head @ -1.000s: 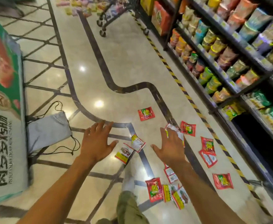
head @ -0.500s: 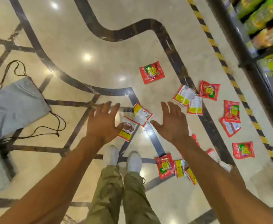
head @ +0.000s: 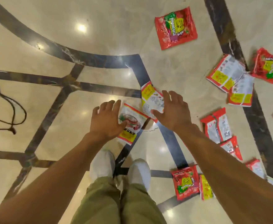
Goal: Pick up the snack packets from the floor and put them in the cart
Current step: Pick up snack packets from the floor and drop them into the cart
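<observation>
Left hand [head: 106, 120]: spread, held over the near packet [head: 132, 120]; contact cannot be told.
Right hand [head: 171, 110]: spread, held over the far packet [head: 148, 97].
Other packets [head: 175, 27]: scattered on the floor [head: 100, 29], right.

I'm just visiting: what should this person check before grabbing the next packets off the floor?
1. Hands free: left hand and right hand open, holding nothing: ok.
2. Left hand above the white foil snack packet with red picture: ok.
3. Right hand beside the white foil packet with yellow patch: ok.
4. Hands touching those packets yet: cannot tell.
5. White shoes clear of packets: ok.
6. Cart in sight: not ok, out of view.
</observation>
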A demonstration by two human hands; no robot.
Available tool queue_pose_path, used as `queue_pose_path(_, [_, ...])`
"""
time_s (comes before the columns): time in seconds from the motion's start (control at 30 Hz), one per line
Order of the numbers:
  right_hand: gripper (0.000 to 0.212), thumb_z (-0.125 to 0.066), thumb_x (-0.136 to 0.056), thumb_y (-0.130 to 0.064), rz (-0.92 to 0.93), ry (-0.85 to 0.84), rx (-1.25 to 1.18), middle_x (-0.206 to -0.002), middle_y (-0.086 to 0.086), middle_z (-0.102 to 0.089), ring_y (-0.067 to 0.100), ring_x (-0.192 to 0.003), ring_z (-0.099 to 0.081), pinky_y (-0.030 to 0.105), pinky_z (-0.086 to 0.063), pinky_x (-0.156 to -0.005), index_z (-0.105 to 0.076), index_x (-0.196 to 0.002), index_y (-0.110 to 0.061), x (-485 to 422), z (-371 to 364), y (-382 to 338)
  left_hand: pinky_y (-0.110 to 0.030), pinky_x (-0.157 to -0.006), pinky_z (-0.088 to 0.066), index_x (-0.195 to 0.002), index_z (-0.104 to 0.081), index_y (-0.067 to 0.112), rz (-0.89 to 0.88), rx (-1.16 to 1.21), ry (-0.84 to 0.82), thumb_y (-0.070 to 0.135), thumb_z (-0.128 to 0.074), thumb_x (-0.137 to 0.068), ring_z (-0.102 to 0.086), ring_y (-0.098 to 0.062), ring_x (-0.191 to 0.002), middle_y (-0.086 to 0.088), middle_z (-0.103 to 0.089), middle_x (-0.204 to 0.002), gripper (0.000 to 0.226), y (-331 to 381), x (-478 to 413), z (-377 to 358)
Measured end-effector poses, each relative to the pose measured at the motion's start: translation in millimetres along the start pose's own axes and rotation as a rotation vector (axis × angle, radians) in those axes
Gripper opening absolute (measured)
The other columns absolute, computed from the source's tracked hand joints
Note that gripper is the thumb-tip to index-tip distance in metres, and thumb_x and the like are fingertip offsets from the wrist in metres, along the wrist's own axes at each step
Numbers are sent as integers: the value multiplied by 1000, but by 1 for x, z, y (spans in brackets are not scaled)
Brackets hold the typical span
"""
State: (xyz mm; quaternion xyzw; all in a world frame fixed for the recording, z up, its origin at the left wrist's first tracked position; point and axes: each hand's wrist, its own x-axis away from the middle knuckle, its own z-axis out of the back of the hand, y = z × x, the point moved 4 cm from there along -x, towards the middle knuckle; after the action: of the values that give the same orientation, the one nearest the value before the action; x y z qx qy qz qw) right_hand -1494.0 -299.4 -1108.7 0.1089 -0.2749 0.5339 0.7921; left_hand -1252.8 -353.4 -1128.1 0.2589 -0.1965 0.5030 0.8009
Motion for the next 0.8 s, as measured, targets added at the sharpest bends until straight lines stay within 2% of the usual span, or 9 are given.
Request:
queue_pose_path(0.1, [89, -69, -87, -60, -17, -7, -22, -151, 14, -43, 37, -139, -41, 52, -43, -104, -32, -155, -16, -35, -46, 12, -52, -114, -35, -150, -34, 21, 61, 33, -11, 72, -59, -85, -42, -32, -140, -7, -42, -154, 86, -12, -27, -56])
queue_pose_path(0.23, [98, -78, -81, -57, -83, -36, -121, -148, 15, -44, 36, -137, -43, 53, -41, -107, -29, -154, -15, -66, -83, 22, -46, -99, -45, -133, -50, 23, 182, 134, 41, 70, -75, -73, -47, -29, -121, -7, -45, -134, 80, -23, -38, -110])
queue_pose_path(0.37, [92, -85, -74, -56, -172, -60, -155, -136, 14, -54, 36, -129, -51, 50, -44, -103, -40, -143, -16, -81, -99, 30, -41, -89, -51, -116, -60, 20, 278, 385, 53, 54, -85, -73, -50, -24, -110, -3, -51, -122, 59, -28, -39, -135])
queue_pose_path(0.47, [82, -88, -71, -55, -244, -123, -259, -127, 14, -58, 34, -121, -58, 44, -49, -96, -49, -130, -14, -81, -105, 34, -35, -73, -55, -98, -55, 18, 307, 648, -40, 34, -87, -79, -62, -19, -92, 1, -60, -103, 40, -27, -37, -134])
queue_pose_path(0.53, [74, -90, -74, -45, -290, -160, -384, -126, 14, -61, 34, -116, -62, 40, -51, -92, -49, -127, -12, -69, -104, 35, -36, -68, -55, -99, -51, 14, 330, 724, -125, 25, -83, -84, -65, -18, -85, 3, -65, -93, 37, -25, -32, -127])
queue_pose_path(0.6, [62, -86, -80, -36, -326, -148, -467, -123, 14, -66, 36, -113, -65, 41, -52, -90, -50, -123, -10, -48, -98, 35, -42, -72, -58, -102, -50, 13, 334, 721, -157, 23, -81, -85, -67, -19, -83, 2, -67, -92, 38, -25, -23, -114])
queue_pose_path(0.7, [54, -82, -84, -32, -363, -100, -540, -119, 14, -68, 36, -106, -66, 42, -54, -88, -49, -120, -10, -4, -73, 33, -43, -78, -60, -109, -49, 17, 365, 756, -163, 25, -80, -86, -67, -17, -87, -1, -68, -102, 39, -25, 2, -79])
queue_pose_path(0.8, [47, -80, -87, -24, -378, -51, -721, -109, 5, -64, 25, -92, -59, 31, -44, -77, -50, -122, -11, 54, -25, 30, -43, -86, -61, -120, -54, 25, 370, 854, -135, 26, -80, -88, -70, -18, -95, 3, -69, -113, 41, -19, 39, -20])
